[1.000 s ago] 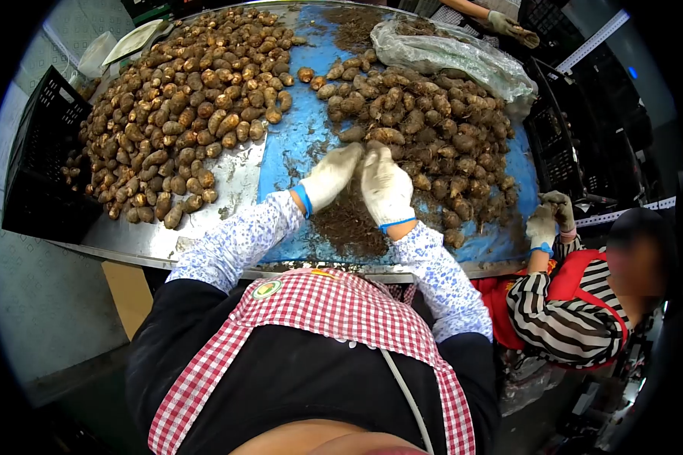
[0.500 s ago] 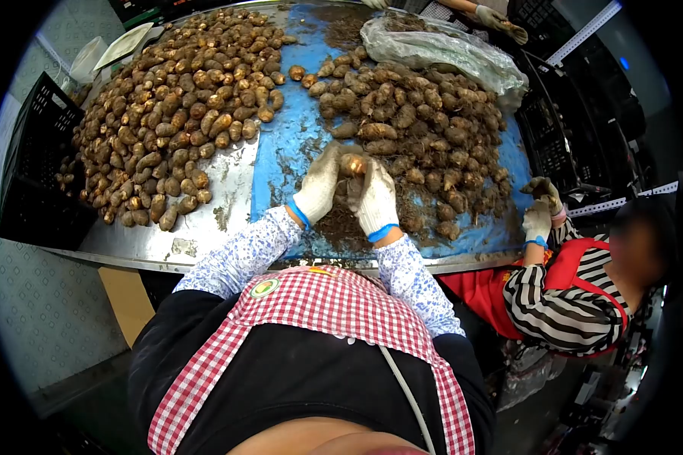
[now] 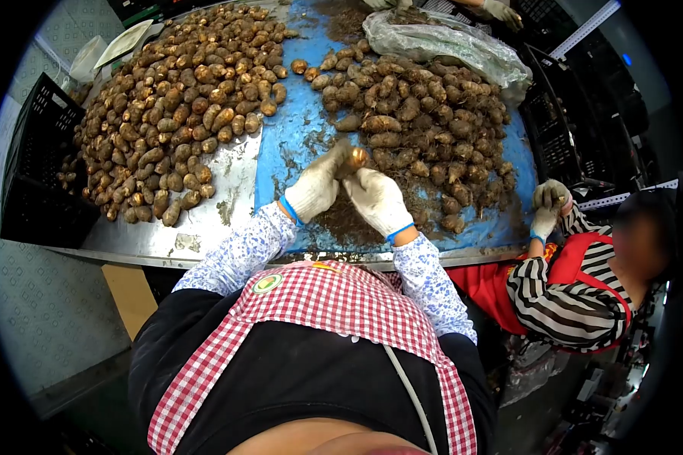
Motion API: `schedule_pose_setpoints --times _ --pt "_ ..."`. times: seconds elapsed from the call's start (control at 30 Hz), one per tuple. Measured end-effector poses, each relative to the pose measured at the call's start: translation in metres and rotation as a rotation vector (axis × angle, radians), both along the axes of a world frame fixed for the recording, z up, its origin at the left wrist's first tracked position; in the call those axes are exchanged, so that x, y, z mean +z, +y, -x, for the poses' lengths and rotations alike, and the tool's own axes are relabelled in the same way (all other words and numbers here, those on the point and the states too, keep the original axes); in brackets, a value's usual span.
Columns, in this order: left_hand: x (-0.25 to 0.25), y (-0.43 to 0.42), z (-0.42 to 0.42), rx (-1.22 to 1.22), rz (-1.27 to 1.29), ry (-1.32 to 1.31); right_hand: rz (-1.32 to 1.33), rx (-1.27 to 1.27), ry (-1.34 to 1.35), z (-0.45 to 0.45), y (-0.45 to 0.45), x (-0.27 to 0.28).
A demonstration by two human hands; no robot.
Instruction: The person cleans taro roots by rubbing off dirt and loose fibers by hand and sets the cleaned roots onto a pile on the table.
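My gloved left hand (image 3: pixel 316 187) is closed around a brown taro (image 3: pixel 358 157), whose pale orange end shows above the fingers. Just below it, my gloved right hand (image 3: pixel 379 203) has its fingers drawn together beside the left fingertips. Whatever lies in those right fingers, if anything, is hidden. Both hands are above the blue sheet (image 3: pixel 272 171), which is smeared with dirt. Beyond the right hand lies a heap of dirty, rooty taros (image 3: pixel 432 125). Cleaner taros (image 3: pixel 171 114) are piled to the left on the metal tabletop (image 3: pixel 231 178).
A black crate (image 3: pixel 38 167) stands at the left table edge. Clear plastic wrapping (image 3: pixel 451 49) lies behind the right heap. At right, a co-worker in a striped top (image 3: pixel 558 296) has gloved hands near the table. Another person's gloved hand (image 3: pixel 502 13) shows at the top.
My right hand has moved down and slightly right from the taro. My left hand still holds it, now tilted. The co-worker's hands at right have shifted slightly.
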State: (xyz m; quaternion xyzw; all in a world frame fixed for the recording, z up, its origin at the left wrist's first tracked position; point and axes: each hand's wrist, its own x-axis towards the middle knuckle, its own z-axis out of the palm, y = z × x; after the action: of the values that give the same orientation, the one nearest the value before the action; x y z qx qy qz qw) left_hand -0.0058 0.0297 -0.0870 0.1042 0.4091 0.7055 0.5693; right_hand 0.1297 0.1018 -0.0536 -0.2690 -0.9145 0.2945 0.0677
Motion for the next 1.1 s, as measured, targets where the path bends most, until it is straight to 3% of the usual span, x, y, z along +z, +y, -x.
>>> schedule_pose_setpoints --times 0.07,0.1,0.13,0.2,0.23,0.33,0.4,0.47,0.53,0.57,0.6,0.63,0.67,0.73,0.77,0.9,1.0,1.07,1.1 --pt "-0.033 0.012 0.018 0.076 0.038 -0.281 -0.271 -0.016 -0.038 -0.004 0.005 -0.012" --pt "0.029 0.002 0.000 0.123 0.073 -0.341 -0.328 -0.081 -0.127 -0.006 0.010 -0.005" --pt "0.019 0.002 0.006 0.065 -0.007 -0.385 -0.291 -0.103 0.009 -0.012 0.025 -0.019" --pt "-0.003 0.001 0.018 -0.053 -0.166 -0.476 0.139 -0.218 0.466 -0.007 0.029 -0.026" --pt "-0.005 0.003 0.015 0.026 -0.077 -0.441 -0.051 -0.189 0.364 -0.019 0.028 -0.007" --pt "0.020 -0.003 0.000 -0.087 0.075 -0.158 0.122 -0.192 -0.087 -0.002 0.019 0.015" --pt "0.055 -0.023 -0.006 -0.343 0.124 0.632 -0.021 -0.134 -0.020 -0.002 0.014 0.012" --pt "0.029 -0.017 -0.001 -0.309 0.073 0.284 -0.034 -0.065 -0.058 0.001 0.015 0.013" --pt "-0.024 -0.022 0.014 -0.190 -0.266 1.188 -0.068 0.022 0.039 0.001 0.012 -0.001" --pt "-0.042 -0.018 0.017 -0.170 -0.213 1.071 -0.099 0.038 0.077 0.002 0.009 -0.011" --pt "-0.016 -0.008 0.012 -0.184 0.073 0.393 -0.132 0.051 0.116 0.004 0.007 -0.011" --pt "0.010 0.002 0.007 0.131 0.344 -0.312 -0.089 0.025 0.054 0.005 0.010 -0.005" --pt "0.012 0.000 0.009 0.075 0.175 -0.360 -0.138 -0.045 -0.174 0.008 0.016 0.007" --pt "0.012 -0.011 0.019 -0.037 -0.164 -0.449 -0.315 -0.125 0.022 -0.015 0.042 -0.025" --pt "0.009 -0.010 0.025 -0.041 -0.206 -0.454 -0.381 -0.185 -0.036 -0.013 0.043 -0.022" --pt "-0.011 -0.006 0.035 -0.089 -0.376 -0.553 -0.196 -0.120 0.274 -0.006 0.033 -0.005" --pt "0.005 -0.006 0.024 0.153 -0.044 -0.503 0.100 -0.085 0.132 0.002 0.030 0.004" --pt "0.016 -0.012 0.010 0.095 0.021 -0.248 0.189 0.021 0.037 0.014 0.025 0.008" --pt "0.018 -0.014 0.007 0.067 0.049 -0.120 0.284 0.081 0.162 0.018 0.025 -0.007"
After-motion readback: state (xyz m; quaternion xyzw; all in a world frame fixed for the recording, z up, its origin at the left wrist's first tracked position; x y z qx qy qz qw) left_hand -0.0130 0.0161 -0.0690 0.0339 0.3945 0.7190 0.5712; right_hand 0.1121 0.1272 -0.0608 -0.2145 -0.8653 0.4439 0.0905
